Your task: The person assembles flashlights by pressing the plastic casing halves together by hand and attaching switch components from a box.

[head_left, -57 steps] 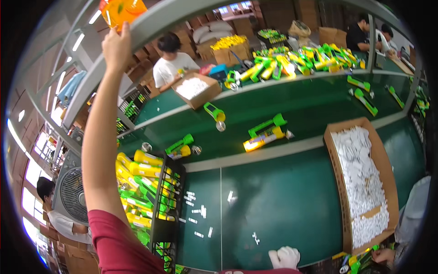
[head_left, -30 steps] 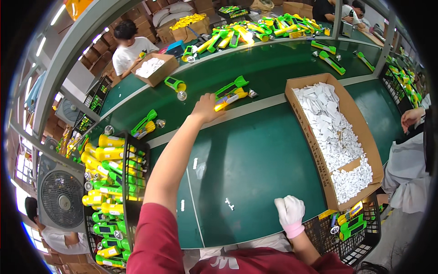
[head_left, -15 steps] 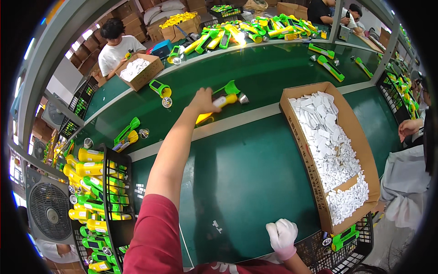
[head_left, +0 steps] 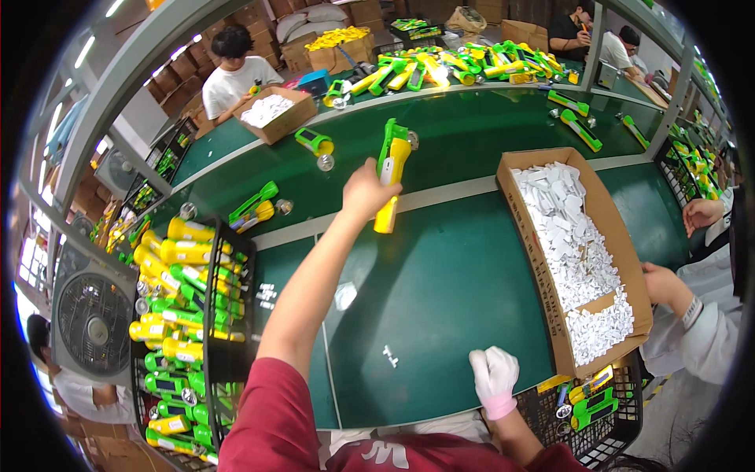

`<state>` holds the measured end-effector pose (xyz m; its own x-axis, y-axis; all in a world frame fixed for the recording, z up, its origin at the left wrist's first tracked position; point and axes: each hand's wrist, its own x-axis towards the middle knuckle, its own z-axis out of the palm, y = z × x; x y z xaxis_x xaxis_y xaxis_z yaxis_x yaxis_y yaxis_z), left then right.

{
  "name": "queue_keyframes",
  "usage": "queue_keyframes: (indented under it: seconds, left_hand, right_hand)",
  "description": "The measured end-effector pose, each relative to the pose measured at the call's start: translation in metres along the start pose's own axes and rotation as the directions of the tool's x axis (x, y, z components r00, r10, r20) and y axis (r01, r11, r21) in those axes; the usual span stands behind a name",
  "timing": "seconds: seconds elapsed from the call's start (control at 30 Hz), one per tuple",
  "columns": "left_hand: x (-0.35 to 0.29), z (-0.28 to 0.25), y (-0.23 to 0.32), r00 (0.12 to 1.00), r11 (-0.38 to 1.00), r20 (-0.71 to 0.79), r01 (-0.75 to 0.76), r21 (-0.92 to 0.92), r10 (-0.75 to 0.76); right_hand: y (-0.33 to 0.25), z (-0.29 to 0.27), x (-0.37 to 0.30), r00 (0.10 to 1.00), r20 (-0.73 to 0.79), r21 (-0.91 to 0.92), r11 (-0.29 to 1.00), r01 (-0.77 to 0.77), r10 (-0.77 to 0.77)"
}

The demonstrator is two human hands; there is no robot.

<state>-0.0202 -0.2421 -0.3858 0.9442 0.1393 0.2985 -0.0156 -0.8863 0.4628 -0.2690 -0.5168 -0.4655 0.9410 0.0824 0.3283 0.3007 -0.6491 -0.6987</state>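
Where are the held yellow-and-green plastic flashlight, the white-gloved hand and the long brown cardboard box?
Yellow-and-green plastic flashlight [head_left: 397,164]: head view, yellow barrel.
White-gloved right hand [head_left: 495,375]: head view, glove's middle.
Long brown cardboard box [head_left: 536,265]: head view, left wall.

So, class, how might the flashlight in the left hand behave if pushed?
The flashlight looks stiff, its shape straight in the left hand. Being rounded, it may roll, though the green piece alongside could hinder that. The shiny reflector protruding at its end might wobble.
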Motion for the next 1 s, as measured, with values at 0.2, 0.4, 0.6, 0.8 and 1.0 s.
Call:
queue_keyframes:
  seconds: [0.2,0.4,0.6,0.8,1.0]
  left_hand:
    - [-0.122,-0.009,-0.012,0.907,0.503,0.334,0.420,-0.755,-0.257]
    - [-0.214,-0.004,-0.018,0.872,0.385,0.222,0.404,-0.830,-0.435]
    - [-0.255,-0.020,-0.007,0.862,0.587,0.013,0.357,-0.726,-0.507]
    - [-0.271,-0.024,-0.014,0.916,0.463,0.100,0.288,-0.838,-0.389]
    - [-0.281,-0.029,-0.002,0.898,0.386,0.061,0.247,-0.889,-0.435]
  right_hand:
    - [-0.007,0.012,0.011,0.931,-0.021,-0.081,0.929,0.362,-0.364]
    - [-0.079,0.050,0.032,0.970,0.210,0.345,0.938,0.042,-0.120]
    - [-0.117,0.068,0.024,0.915,0.363,0.188,0.975,0.116,-0.178]
    - [-0.121,0.064,0.013,0.924,0.379,0.399,0.910,-0.111,-0.054]
    - [-0.123,0.061,0.003,0.904,0.427,0.549,0.794,-0.261,0.002]
